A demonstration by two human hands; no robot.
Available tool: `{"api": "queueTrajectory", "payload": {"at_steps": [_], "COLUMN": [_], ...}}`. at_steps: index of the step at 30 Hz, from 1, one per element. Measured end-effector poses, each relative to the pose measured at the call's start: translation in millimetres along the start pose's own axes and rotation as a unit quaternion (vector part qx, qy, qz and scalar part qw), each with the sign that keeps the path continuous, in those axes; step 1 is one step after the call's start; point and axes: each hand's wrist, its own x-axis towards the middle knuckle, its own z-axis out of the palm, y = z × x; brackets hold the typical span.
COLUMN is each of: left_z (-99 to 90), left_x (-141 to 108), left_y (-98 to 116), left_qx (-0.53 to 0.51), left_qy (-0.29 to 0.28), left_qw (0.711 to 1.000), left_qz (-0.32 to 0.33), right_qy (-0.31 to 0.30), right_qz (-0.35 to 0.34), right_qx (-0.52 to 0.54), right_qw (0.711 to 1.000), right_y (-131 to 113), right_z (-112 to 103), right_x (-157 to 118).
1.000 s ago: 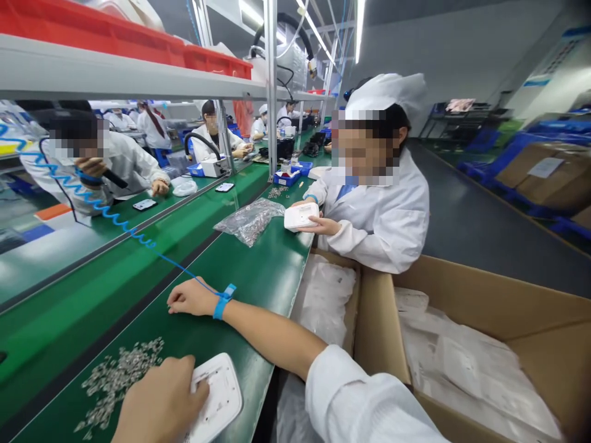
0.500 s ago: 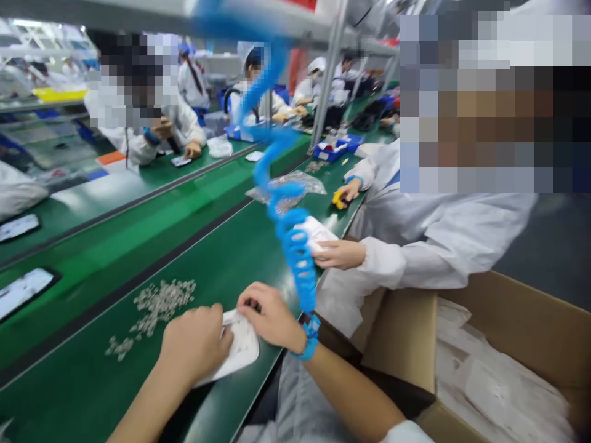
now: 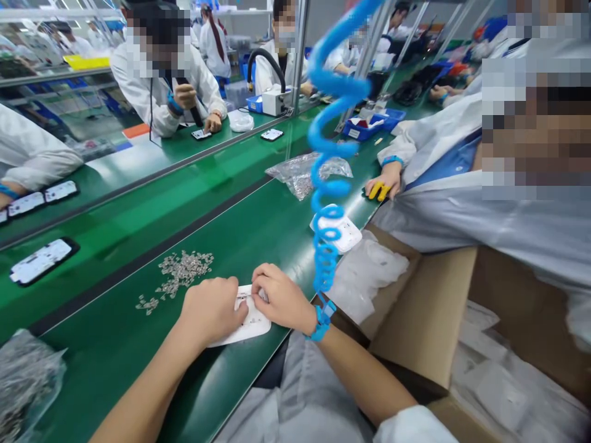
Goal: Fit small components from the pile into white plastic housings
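At seven o'clock from centre, your left hand (image 3: 210, 312) and right hand (image 3: 286, 301) curl fingers over a white, rounded plastic cover (image 3: 257, 319) on the green worktop (image 3: 240, 227), any pinch hidden, work seemingly unfinished, what's done unclear, small silvery metal parts (image 3: 185, 268) heaped loose at the cover's ten o'clock.

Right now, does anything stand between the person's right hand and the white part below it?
Nothing visible: the right hand is at the white part directly, beside the left hand. The blue coiled cord rises from the wristband, clear of the part.
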Motion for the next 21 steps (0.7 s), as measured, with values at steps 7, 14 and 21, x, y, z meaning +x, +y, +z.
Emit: {"api": "queueTrajectory", "payload": {"at_steps": [7, 14, 21], "left_z": [-0.2, 0.1, 0.2], "left_x": [3, 4, 10], "left_y": [-1, -4, -3], "left_qx": [0.002, -0.013, 0.0], "left_qy": [-0.002, 0.003, -0.024], "left_qw": [1.0, 1.0, 1.0], "left_qz": [-0.004, 0.007, -0.019], "right_qy": [-0.022, 0.102, 0.176], "right_qz": [0.076, -0.032, -0.109], "right_qx": [0.086, -0.002, -0.123], "right_qw": [0.993, 0.994, 0.971], "right_y": [6, -10, -11], "right_z": [0, 13, 24], "right_x": [7, -31, -45]}}
